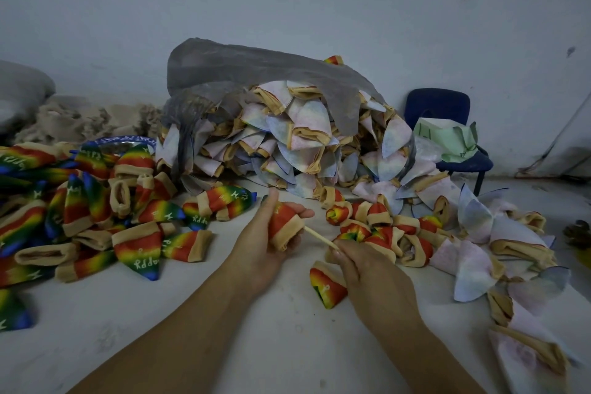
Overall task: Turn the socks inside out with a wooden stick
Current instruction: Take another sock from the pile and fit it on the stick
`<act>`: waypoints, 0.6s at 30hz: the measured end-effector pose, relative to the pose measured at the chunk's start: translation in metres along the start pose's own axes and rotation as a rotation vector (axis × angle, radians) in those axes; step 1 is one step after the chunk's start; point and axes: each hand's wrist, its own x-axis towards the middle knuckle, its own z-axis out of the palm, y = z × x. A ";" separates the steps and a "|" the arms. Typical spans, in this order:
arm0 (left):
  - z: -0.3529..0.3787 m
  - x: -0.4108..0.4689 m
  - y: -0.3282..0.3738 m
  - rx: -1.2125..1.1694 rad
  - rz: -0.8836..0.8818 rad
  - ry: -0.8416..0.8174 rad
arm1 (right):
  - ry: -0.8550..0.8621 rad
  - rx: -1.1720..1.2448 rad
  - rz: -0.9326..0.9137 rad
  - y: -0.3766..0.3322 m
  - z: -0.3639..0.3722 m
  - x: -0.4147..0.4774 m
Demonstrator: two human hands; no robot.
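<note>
- Two bare hands meet over the middle of the white surface (256, 336), toward its near edge.
- Left hand (260, 249) lies palm up, its fingers and thumb curled round a red sock (283, 221) with a tan cuff; the cuff opening faces the right hand.
- Right hand (367, 272) pinches the near end of a thin wooden stick (319, 236) between thumb and fingertips, the other fingers folded in.
- That stick slants up and leftward from the right hand, and its far end goes into the cuff of the held sock.
- One rainbow sock (327, 289) lies flat on the surface just under the right hand.
- Many rainbow socks (80, 211) printed with white letters are heaped along the left edge of the surface, cuffs pointing all ways.
- Several bunched-up red and tan socks (377, 227) sit in a cluster just beyond the right hand.
- A large mound of pale socks (287, 144) with tan cuffs spills from a grey plastic bag (256, 67) at the far side of the surface, against the wall.
- More pale socks (473, 262) trail down along the right edge toward the near right corner.
- A blue chair (447, 105) stands at the far right by the wall, with a pale green sheet (447, 137) resting on its seat.
</note>
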 end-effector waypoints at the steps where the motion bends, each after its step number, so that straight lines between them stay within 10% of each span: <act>1: 0.001 0.000 0.000 0.011 0.028 0.015 | 0.009 -0.004 -0.001 0.000 0.000 0.000; 18: 0.012 -0.001 0.004 -0.010 0.071 -0.034 | -0.037 -0.009 -0.036 -0.009 0.000 -0.005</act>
